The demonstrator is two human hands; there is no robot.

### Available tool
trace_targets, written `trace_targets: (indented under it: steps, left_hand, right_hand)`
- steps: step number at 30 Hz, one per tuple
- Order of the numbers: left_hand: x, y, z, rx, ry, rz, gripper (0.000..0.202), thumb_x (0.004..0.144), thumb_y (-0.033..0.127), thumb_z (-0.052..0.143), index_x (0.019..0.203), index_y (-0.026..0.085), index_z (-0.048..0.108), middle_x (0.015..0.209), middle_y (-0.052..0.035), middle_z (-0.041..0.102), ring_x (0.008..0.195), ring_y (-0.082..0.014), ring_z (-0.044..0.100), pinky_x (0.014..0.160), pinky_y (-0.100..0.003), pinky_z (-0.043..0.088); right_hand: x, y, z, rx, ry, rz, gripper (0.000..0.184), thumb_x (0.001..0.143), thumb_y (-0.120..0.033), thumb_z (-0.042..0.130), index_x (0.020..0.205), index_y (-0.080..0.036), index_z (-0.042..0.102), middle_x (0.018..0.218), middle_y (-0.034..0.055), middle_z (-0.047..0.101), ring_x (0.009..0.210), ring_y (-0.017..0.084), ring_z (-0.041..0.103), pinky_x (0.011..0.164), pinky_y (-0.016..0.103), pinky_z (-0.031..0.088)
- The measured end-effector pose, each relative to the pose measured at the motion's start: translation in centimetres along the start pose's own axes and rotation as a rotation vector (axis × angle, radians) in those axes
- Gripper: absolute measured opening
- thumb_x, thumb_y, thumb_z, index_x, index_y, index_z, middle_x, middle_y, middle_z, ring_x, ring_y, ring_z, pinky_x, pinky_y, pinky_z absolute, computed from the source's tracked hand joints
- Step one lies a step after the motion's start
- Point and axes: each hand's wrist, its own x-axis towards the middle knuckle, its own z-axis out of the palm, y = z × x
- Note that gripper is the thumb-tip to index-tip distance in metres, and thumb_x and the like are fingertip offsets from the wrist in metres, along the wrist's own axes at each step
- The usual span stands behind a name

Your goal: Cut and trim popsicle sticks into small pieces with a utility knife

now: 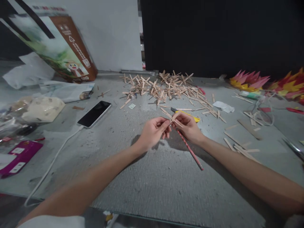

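Note:
Over the middle of the table, my left hand (155, 130) and my right hand (187, 126) meet on a cross of flat wooden sticks (167, 113). Fingers of both hands are pinched on it near the crossing, which they partly hide. Below my right hand a red pencil (191, 151) slants across the tabletop. A yellow utility knife (197, 119) lies just behind that hand, partly covered by it. Farther back is a heap of similar wooden stick crosses (163, 85).
A smartphone (95, 114) with a white cable lies left, near a paper bag (71, 53) and plastic packets (44, 109). Loose wooden sticks (242, 148) are scattered right, with a scrap of white paper (223, 107). Pink and yellow paper petals (249, 80) stand at back right.

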Motion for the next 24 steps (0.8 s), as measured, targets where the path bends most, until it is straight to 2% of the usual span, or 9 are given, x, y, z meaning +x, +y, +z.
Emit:
trace_targets:
  steps: [3,8,13,18,24]
  left_hand:
    - [-0.4,0.4,0.4,0.015,0.008,0.014,0.036,0.098,0.049,0.068,0.091,0.014,0.069,0.071,-0.0023,0.068,0.051,-0.0095,0.062,0.047,-0.021,0.047]
    - [-0.8,0.6,1.1,-0.066,0.006,-0.053,0.037,0.095,0.051,0.072,0.092,0.015,0.069,0.073,-0.0036,0.070,0.050,-0.0133,0.068,0.045,-0.024,0.053]
    - [-1.0,0.4,1.4,-0.119,0.033,-0.063,0.034,0.095,0.049,0.073,0.090,0.016,0.068,0.072,-0.0035,0.071,0.051,-0.0148,0.070,0.050,-0.026,0.059]
    - [-1.2,0.4,1.6,-0.129,0.048,-0.073,0.034,0.095,0.049,0.073,0.091,0.016,0.068,0.071,-0.0029,0.070,0.051,-0.0153,0.070,0.050,-0.027,0.060]
    - [-1.1,0.4,1.3,-0.117,0.035,-0.077,0.035,0.094,0.050,0.073,0.092,0.016,0.067,0.072,-0.0034,0.071,0.052,-0.0167,0.072,0.050,-0.028,0.060]
  right_hand:
    - [-0.1,0.2,0.0,0.025,0.007,0.014,0.031,0.089,-0.052,0.082,0.093,-0.023,0.071,0.079,-0.0008,0.062,0.068,0.015,0.053,0.064,0.027,0.043]
    - [-0.1,0.6,0.0,0.057,0.019,0.068,0.036,0.083,-0.054,0.087,0.096,-0.024,0.071,0.082,-0.0001,0.063,0.069,0.016,0.056,0.065,0.029,0.047]
    - [0.0,0.4,0.0,-0.037,0.016,0.056,0.037,0.085,-0.058,0.084,0.094,-0.025,0.070,0.079,-0.0004,0.063,0.066,0.016,0.055,0.063,0.030,0.046]
    - [0.0,-0.8,0.3,-0.228,0.045,-0.024,0.037,0.088,-0.060,0.080,0.088,-0.024,0.071,0.076,0.0013,0.063,0.066,0.017,0.054,0.061,0.030,0.045]
    - [-0.2,-1.0,0.0,-0.389,0.025,-0.152,0.027,0.097,-0.050,0.072,0.090,-0.024,0.073,0.083,0.0036,0.070,0.075,0.019,0.063,0.072,0.034,0.052]
